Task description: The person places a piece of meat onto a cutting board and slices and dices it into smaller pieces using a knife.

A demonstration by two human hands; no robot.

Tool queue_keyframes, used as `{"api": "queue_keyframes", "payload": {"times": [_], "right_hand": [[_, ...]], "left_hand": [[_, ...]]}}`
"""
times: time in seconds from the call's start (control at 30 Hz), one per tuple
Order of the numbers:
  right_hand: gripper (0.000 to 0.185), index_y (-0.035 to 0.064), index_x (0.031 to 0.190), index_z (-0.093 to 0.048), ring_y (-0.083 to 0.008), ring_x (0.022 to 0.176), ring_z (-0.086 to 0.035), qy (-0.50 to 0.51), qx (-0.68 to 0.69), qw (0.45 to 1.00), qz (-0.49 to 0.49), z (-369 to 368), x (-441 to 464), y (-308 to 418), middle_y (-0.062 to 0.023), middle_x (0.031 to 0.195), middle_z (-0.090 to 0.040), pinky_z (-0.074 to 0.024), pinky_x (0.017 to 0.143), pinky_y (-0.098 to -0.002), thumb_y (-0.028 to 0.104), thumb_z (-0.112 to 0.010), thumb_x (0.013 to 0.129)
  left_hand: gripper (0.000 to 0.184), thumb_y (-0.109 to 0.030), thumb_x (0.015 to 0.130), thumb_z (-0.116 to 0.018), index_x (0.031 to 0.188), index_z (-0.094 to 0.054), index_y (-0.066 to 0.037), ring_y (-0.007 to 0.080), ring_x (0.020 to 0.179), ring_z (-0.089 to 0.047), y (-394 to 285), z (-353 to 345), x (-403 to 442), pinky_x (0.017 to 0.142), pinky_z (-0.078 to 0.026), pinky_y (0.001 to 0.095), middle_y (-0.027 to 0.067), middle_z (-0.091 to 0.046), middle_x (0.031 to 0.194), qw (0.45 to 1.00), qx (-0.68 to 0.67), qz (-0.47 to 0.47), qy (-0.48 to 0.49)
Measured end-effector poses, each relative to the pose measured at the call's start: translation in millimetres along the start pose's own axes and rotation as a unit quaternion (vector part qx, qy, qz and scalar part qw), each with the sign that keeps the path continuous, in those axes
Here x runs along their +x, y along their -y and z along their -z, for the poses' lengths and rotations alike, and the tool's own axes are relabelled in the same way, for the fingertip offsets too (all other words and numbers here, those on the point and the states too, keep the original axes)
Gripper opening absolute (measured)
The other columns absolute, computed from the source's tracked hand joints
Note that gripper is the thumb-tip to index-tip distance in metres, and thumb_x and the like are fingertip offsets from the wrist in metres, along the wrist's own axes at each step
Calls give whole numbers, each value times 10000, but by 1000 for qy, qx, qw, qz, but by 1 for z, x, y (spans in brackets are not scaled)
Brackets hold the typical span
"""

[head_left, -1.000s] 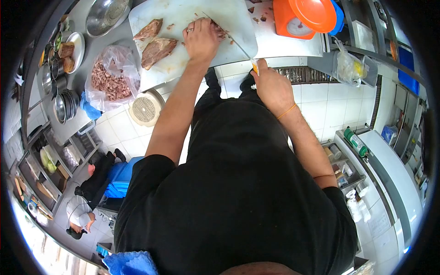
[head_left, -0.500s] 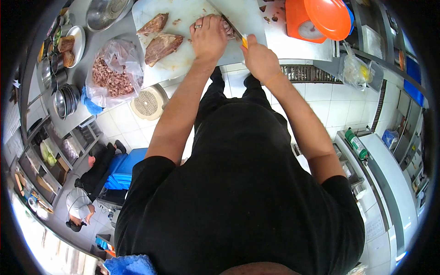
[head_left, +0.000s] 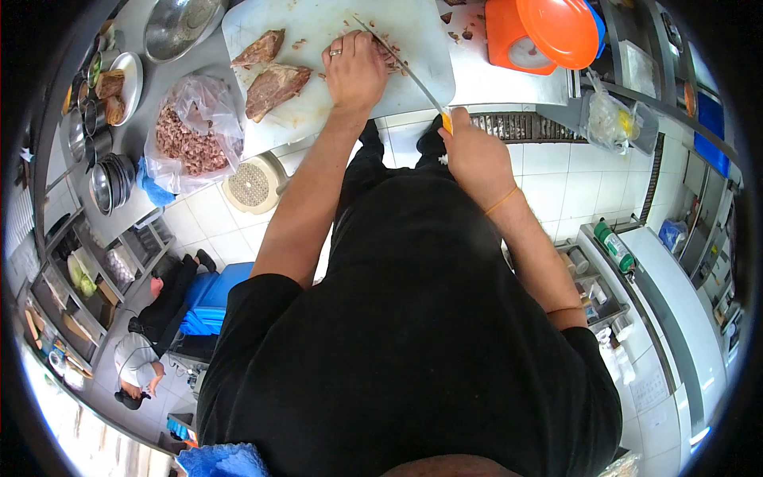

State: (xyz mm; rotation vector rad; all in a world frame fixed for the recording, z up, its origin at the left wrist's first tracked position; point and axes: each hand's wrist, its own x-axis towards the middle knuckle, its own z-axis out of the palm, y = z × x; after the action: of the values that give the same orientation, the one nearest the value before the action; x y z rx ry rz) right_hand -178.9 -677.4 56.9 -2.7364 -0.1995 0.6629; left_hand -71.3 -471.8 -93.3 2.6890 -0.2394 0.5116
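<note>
My right hand [head_left: 477, 159] grips the yellow handle of a kitchen knife [head_left: 413, 77], whose long blade slants up and left across the white cutting board [head_left: 342, 20]. My left hand [head_left: 355, 71], with a ring on one finger, presses with bent fingers on a piece of cooked meat [head_left: 385, 57]; the hand covers most of it. Beside these fingers lies the blade, and small scraps are scattered around. To the left on the board rest two larger chunks, a lower meat chunk [head_left: 276, 91] and an upper meat chunk [head_left: 260, 48].
Left of the board is a plastic bag of diced meat [head_left: 191, 139]. A metal bowl [head_left: 184, 28] and a white plate [head_left: 131, 83] stand beyond it. At right is an orange scale [head_left: 513, 40]. Another person [head_left: 137, 358] is at lower left, near blue bins [head_left: 214, 294].
My right hand has drawn the knife back toward my body and slightly right, so more blade shows. My left hand stays on the meat. The whole view has shifted slightly left.
</note>
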Motion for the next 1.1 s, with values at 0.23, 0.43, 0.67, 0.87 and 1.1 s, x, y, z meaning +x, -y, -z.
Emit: {"api": "queue_keyframes", "payload": {"times": [0.23,0.43,0.67,0.87,1.1], "right_hand": [[338,-18,1181,-508,-431,751,-732,-13,26,999,-17,-46,40,-7,-240,778,-719,-576,654,-547,297,-557,1068],[335,-19,1168,-518,-456,793,-731,-72,57,995,35,-55,113,4,-253,838,-732,-581,699,-558,299,-557,1071],[301,-20,1138,-523,-448,824,-743,-6,38,999,13,6,68,9,-243,851,-743,-581,743,-560,269,-554,1063],[280,-6,1123,-508,-404,726,-735,-1,-8,1000,6,2,13,0,-189,766,-728,-580,660,-533,259,-568,1055],[273,-14,1148,-508,-425,773,-736,16,27,1000,-1,-15,29,2,-220,800,-730,-577,691,-547,244,-546,1067]], "left_hand": [[261,-177,918,-643,1162,-648,-85,337,1125,-611,1,-1,2,1010,-420,503,119,-677,1154,1000,5,-11,4],[208,-167,924,-647,1117,-656,-90,334,1110,-615,0,-3,-1,995,-429,501,110,-683,1126,1000,-4,2,8],[184,-136,944,-614,1117,-637,-78,378,1047,-596,5,-8,-4,954,-426,525,143,-662,1097,996,-70,20,-51],[228,-126,908,-636,1123,-629,-54,383,1116,-589,3,-4,-2,996,-424,523,167,-657,1144,998,-45,31,-17],[266,-132,877,-656,1132,-642,-57,369,1154,-599,6,-5,-1,1019,-430,524,142,-670,1157,999,-44,9,-12]]}}
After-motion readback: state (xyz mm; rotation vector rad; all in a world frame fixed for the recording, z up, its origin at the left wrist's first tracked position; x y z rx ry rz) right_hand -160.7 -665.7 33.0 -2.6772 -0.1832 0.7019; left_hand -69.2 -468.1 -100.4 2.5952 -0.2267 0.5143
